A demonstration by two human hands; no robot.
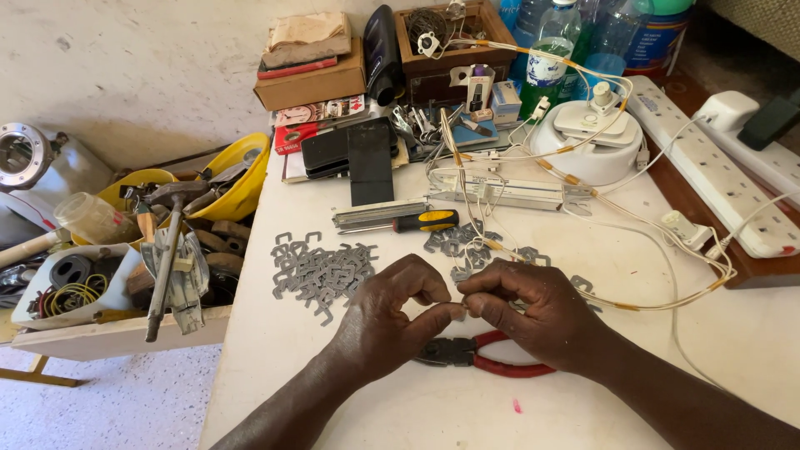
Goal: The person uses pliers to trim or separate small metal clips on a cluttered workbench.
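My left hand (387,312) and my right hand (533,312) meet fingertip to fingertip above the white table (275,358). Together they pinch a small metal piece (457,311), mostly hidden by the fingers. Red-handled pliers (492,357) lie on the table right under my hands. A pile of several grey metal clips (321,268) sits just left of my left hand. More clips (454,243) lie beyond my hands, under thin white wires (650,225).
A yellow-and-black screwdriver (417,221) and a long metal ballast (500,192) lie behind the clips. White power strips (708,167) sit at the right. A wooden tray (125,333) of tools with yellow bowls (242,171) stands left of the table. Boxes, bottles and a white lamp base (587,142) crowd the far edge.
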